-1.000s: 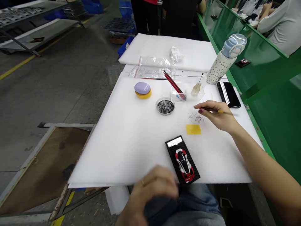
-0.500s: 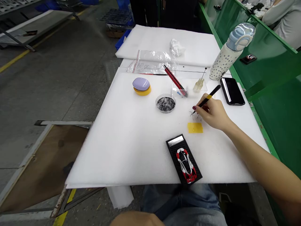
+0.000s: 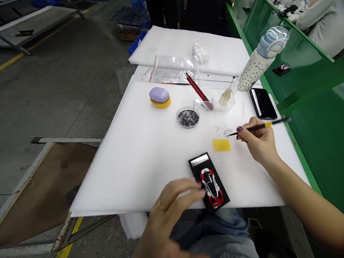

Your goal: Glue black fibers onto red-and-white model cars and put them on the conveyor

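- White foam sheet: covers the work surface and bears most of the parts listed below.
- Green partition: runs along the right side of the work surface.
- Clear plastic bag: lies flat toward the far side.
- Spotted bottle: stands at the far right, near the partition; blue lid fitted.
- Left hand: fingers loosely bent and apart, with nothing visible in the grasp. Fingertips are at the left edge of the black base; the hand is blurred, so contact cannot be determined.
- Right hand: grasps the slim black tool between thumb and fingers.
- Clear tray: sits behind the loose slivers; a red-and-black tool leans across its left end, and a small glass bottle is at its right end.
- Black phone: lies at the right, in front of the spotted bottle.
- Black base: lies obliquely at the near edge of the sheet; carries a red-and-white model car and a white label.
- Slim black tool: yellow band; tip points left, at the loose slivers.
- Lilac-and-yellow case: left of the tray.
- Round clear dish: holds a heap of fine dark strands.
- Yellow patch: between slivers and base.
- Loose slivers: dark, scattered right of the dish.
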A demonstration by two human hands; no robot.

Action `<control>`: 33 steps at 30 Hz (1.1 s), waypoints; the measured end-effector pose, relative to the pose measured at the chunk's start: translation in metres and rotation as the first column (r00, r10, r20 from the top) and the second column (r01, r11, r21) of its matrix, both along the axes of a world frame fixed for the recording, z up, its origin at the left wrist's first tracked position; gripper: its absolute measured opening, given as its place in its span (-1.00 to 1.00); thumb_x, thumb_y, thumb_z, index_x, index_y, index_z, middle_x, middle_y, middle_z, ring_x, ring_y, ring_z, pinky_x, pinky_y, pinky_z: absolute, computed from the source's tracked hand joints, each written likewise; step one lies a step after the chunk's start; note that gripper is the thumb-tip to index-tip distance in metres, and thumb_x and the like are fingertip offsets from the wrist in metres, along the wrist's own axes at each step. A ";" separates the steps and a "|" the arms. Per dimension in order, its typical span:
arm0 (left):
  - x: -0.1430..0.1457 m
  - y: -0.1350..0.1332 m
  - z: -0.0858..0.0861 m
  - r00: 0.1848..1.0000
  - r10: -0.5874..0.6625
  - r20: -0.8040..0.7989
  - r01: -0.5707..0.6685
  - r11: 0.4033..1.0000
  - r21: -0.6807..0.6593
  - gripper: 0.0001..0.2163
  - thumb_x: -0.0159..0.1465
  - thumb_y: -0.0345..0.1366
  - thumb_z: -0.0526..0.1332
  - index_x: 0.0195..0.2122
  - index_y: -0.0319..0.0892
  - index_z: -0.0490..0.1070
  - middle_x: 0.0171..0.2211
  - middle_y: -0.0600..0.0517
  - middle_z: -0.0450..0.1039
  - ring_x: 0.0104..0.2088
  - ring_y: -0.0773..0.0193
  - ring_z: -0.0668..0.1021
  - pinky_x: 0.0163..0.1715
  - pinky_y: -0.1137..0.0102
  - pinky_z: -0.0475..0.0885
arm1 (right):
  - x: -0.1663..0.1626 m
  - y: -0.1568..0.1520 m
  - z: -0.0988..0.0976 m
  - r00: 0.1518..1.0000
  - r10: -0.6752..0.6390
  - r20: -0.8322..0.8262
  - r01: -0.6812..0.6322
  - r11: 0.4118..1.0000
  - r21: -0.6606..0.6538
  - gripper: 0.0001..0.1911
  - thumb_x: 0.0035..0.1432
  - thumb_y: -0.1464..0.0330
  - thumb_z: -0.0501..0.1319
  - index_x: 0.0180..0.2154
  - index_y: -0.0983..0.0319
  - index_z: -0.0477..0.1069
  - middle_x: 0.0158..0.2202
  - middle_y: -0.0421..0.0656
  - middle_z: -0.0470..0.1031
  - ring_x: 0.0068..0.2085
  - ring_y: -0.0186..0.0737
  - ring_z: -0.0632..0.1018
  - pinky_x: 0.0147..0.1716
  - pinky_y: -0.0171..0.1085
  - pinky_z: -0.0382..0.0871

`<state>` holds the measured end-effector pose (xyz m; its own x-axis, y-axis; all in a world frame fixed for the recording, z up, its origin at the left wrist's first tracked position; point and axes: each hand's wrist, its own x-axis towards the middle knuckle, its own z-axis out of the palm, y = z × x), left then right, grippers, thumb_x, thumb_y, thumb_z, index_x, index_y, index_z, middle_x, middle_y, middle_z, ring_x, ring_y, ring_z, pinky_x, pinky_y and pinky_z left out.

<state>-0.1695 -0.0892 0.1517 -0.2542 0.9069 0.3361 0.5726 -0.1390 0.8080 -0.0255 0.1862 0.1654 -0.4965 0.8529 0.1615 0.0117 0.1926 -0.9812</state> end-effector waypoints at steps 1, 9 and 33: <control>0.001 0.012 0.001 0.982 0.054 -0.180 -0.056 0.998 -0.005 -0.23 0.13 0.27 0.37 0.25 -0.08 0.35 0.19 -0.21 0.44 0.17 -0.16 0.52 0.08 -0.02 0.56 | 0.004 -0.006 0.000 0.998 0.032 -0.060 -0.034 0.999 -0.030 -0.59 0.03 0.15 0.52 -0.51 0.18 0.35 -0.58 -0.26 0.46 -0.53 -0.34 0.47 -0.55 -0.33 0.31; 0.014 0.051 -0.015 0.752 0.013 -0.659 -0.107 0.989 -0.102 0.14 -0.20 0.20 0.55 0.33 -0.33 0.20 0.32 -0.36 0.30 0.30 -0.40 0.31 0.17 -0.18 0.35 | 0.018 -0.027 -0.011 0.995 0.096 0.003 -0.095 0.995 -0.031 -0.68 0.02 0.28 0.53 -0.54 0.19 0.42 -0.50 -0.20 0.56 -0.47 -0.31 0.52 -0.48 -0.30 0.38; 0.009 0.045 -0.015 0.955 0.032 -0.296 -0.041 0.999 -0.026 -0.15 0.07 0.12 0.38 0.26 -0.30 0.21 0.30 -0.32 0.36 0.42 -0.31 0.23 0.24 -0.18 0.39 | 0.014 -0.059 -0.002 0.976 -0.005 -0.216 -0.037 0.981 -0.190 -0.61 0.04 0.22 0.52 -0.50 0.16 0.33 -0.57 -0.30 0.41 -0.52 -0.35 0.43 -0.53 -0.31 0.33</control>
